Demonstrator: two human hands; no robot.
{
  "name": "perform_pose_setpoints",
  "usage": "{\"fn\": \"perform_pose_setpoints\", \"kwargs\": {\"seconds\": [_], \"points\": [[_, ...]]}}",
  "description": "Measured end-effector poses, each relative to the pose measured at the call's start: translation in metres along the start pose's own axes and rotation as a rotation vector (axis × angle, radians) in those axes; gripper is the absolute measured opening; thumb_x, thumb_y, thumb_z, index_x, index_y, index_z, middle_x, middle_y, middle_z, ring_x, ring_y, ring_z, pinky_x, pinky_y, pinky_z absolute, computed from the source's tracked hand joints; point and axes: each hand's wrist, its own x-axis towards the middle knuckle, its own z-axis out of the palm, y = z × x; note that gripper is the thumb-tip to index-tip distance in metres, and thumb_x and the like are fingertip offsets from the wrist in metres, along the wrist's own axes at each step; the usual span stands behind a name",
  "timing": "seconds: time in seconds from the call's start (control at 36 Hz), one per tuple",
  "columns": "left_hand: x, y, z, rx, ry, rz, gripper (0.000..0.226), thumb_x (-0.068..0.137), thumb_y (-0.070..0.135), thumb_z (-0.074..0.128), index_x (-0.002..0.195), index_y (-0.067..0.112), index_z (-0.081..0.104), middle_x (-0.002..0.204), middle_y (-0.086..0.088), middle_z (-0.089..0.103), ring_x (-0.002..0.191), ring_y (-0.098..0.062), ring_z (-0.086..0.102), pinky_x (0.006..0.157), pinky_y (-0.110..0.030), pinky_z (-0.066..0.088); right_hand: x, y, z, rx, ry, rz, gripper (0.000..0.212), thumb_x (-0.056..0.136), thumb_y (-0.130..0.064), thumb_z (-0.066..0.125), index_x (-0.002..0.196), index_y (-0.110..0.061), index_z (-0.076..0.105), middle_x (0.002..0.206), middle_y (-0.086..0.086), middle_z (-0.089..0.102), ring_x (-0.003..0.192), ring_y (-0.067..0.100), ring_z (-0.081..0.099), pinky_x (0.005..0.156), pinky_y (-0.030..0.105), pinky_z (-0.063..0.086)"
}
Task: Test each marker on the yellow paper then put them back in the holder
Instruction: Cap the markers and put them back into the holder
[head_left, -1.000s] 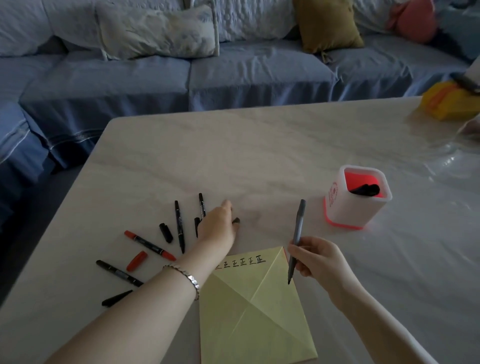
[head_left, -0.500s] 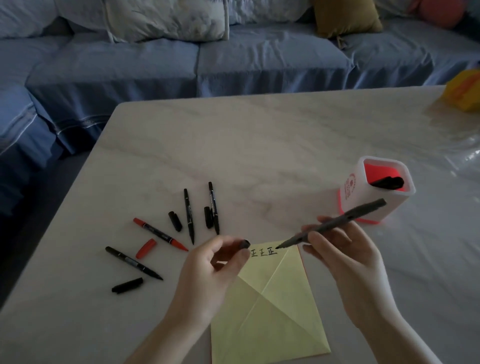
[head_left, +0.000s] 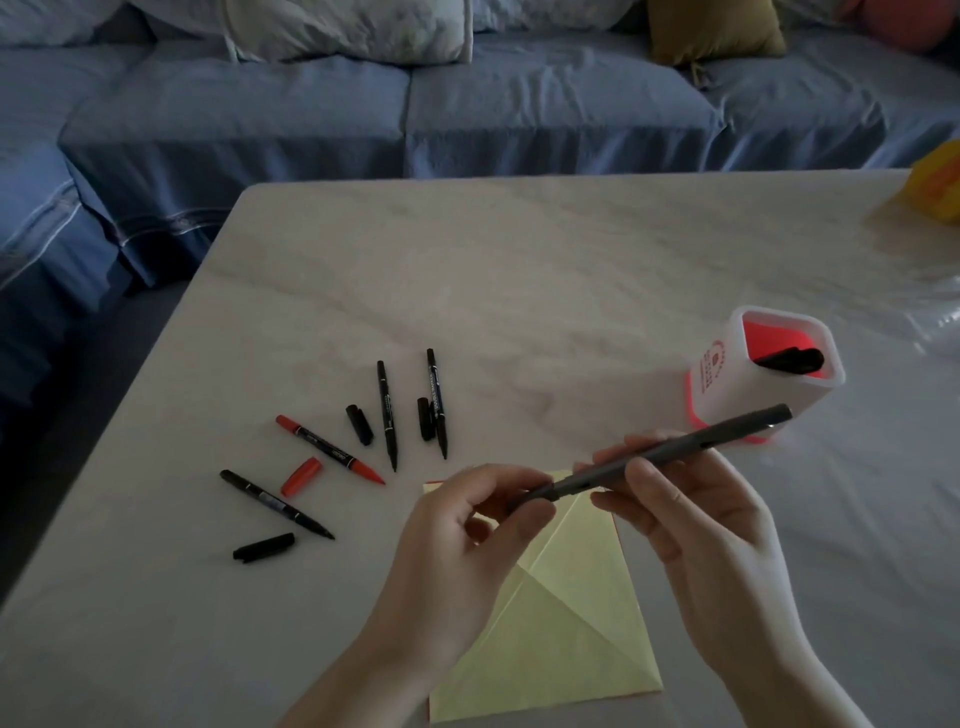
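Note:
My right hand (head_left: 691, 509) grips a grey marker (head_left: 675, 449) by its barrel, held slanted above the yellow paper (head_left: 566, 639). My left hand (head_left: 467, 551) pinches a black cap at the marker's tip end. The white holder (head_left: 722, 384) with a red inside stands to the right, with one black marker (head_left: 789, 359) in it. Left of the paper lie several uncapped markers on the table: a red one (head_left: 332, 451), a black one (head_left: 275, 504) and two more black ones (head_left: 387, 415), (head_left: 437, 402), with loose caps beside them.
A red cap (head_left: 300, 475) and black caps (head_left: 264, 547), (head_left: 359, 424), (head_left: 425, 418) lie among the markers. The marble table (head_left: 519, 270) has its left edge near a blue sofa (head_left: 395, 114) with cushions. A yellow object (head_left: 940, 187) sits at the far right.
My left hand lifted a black cap from the table and brought it to the tip of the marker. My right hand raised and tilted the marker off the paper.

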Motion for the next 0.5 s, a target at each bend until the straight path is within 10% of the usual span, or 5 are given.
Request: {"fn": "perform_pose_setpoints", "kwargs": {"seconds": [0.28, 0.5], "points": [[-0.0016, 0.0008, -0.0002, 0.276, -0.059, 0.237, 0.007, 0.085, 0.041, 0.058, 0.081, 0.045, 0.062, 0.08, 0.011, 0.06, 0.067, -0.005, 0.054, 0.056, -0.01, 0.039, -0.0044, 0.0008, -0.0033, -0.055, 0.03, 0.005, 0.05, 0.047, -0.054, 0.08, 0.078, -0.016, 0.071, 0.084, 0.013, 0.074, 0.076, 0.025, 0.071, 0.053, 0.02, 0.05], [-0.0005, 0.0042, 0.007, 0.584, 0.025, 0.527, 0.019, 0.09, 0.03, 0.045, 0.09, 0.019, 0.06, 0.067, 0.01, 0.046, 0.059, -0.003, 0.041, 0.052, -0.011, 0.028, -0.0096, 0.0045, -0.001, 0.058, 0.038, -0.078, 0.038, 0.052, -0.046, 0.079, 0.075, -0.017, 0.071, 0.077, 0.013, 0.073, 0.068, 0.022, 0.071, 0.046, 0.018, 0.045]]}}
